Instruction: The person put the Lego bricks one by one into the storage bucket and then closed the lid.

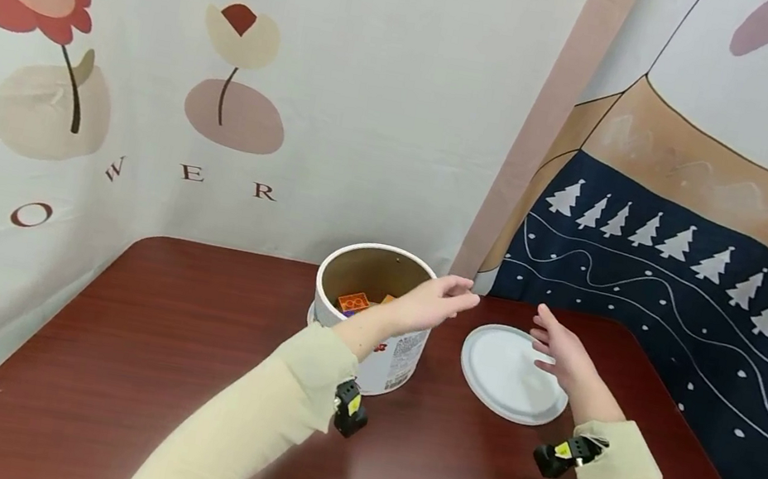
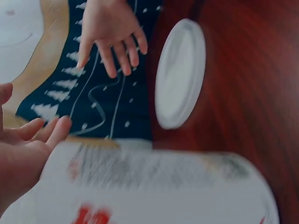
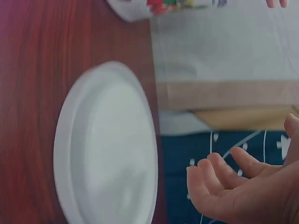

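Observation:
A white round tub [image 1: 378,368] stands at the back of the table, its top uncovered. Inside it lie toy building bricks, an orange one [image 1: 353,302] plainest. My left hand [image 1: 428,305] is over the tub's right rim with fingers extended and nothing in them. To the right of the tub, a white round lid [image 1: 509,377] lies flat on the table. Above the lid's right side hovers my right hand [image 1: 562,353], fingers loosely spread, holding nothing. The right wrist view shows that hand [image 3: 247,186] apart from the lid [image 3: 112,149].
The reddish-brown table [image 1: 130,367] has its back edge against a pale printed cloth [image 1: 375,104]. A dark blue cloth with white trees [image 1: 717,326] hangs along the right side. Some white thing peeks out behind the tub's left side [image 1: 311,313].

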Motion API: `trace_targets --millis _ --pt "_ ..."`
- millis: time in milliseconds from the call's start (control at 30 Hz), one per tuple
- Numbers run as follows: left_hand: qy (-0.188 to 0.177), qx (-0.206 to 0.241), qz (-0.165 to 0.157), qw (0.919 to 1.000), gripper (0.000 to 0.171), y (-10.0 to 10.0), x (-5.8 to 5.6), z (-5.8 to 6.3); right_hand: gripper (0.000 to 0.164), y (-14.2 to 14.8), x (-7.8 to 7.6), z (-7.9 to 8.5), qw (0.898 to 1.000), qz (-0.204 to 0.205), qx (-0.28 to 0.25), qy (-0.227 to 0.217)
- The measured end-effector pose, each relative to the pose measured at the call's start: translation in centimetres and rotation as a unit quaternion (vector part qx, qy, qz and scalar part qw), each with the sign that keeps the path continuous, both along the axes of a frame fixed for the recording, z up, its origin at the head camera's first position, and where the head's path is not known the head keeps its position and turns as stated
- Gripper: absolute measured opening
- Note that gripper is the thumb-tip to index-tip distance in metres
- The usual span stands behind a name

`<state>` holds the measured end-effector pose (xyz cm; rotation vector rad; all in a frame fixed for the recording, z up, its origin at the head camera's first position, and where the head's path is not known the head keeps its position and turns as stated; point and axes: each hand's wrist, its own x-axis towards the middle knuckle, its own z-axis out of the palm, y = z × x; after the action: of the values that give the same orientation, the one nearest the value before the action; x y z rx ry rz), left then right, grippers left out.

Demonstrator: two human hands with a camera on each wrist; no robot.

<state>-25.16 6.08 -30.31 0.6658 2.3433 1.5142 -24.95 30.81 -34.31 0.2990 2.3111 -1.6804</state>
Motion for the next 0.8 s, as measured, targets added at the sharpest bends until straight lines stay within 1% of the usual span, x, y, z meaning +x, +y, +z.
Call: trace_targets --millis 200,267,367,500,567,667,733,800 --pt "0.007 0.011 0.035 0.9993 0.051 2.5 1.1 -0.5 0.08 1.5 0.1 -0.8 0.999 -0.023 0.023 -0.026" --pt "0.009 -0.002 0.044 0.999 0.052 3.2 1.3 -1.1 0.081 1.9 0.2 -1.1 0.999 -0.031 0.028 -0.033" --pt "0.008 -0.042 0.062 0.9972 0.055 4.3 1.5 -2.7 0.084 2.4 0.3 -1.7 0.997 -0.044 0.041 -0.043" --pt "-0.025 -0.071 0.093 0.9928 0.062 5.3 1.8 -5.5 0.089 3.0 0.5 -2.7 0.994 -0.058 0.067 -0.056" --pt "-0.048 -0.075 0.104 0.9905 0.065 5.6 1.9 -6.7 0.092 3.2 0.6 -3.3 0.993 -0.064 0.08 -0.062" --pt "-0.084 -0.075 0.107 0.9878 0.068 5.7 2.0 -8.3 0.091 3.3 0.8 -4.0 0.991 -0.062 0.093 -0.067" --pt "-0.093 -0.071 0.104 0.9877 0.068 5.8 1.9 -9.2 0.09 3.3 0.9 -4.4 0.991 -0.058 0.103 -0.066" --pt "-0.092 -0.057 0.095 0.9896 0.065 5.9 1.9 -9.9 0.089 3.4 0.9 -4.6 0.991 -0.054 0.109 -0.064"
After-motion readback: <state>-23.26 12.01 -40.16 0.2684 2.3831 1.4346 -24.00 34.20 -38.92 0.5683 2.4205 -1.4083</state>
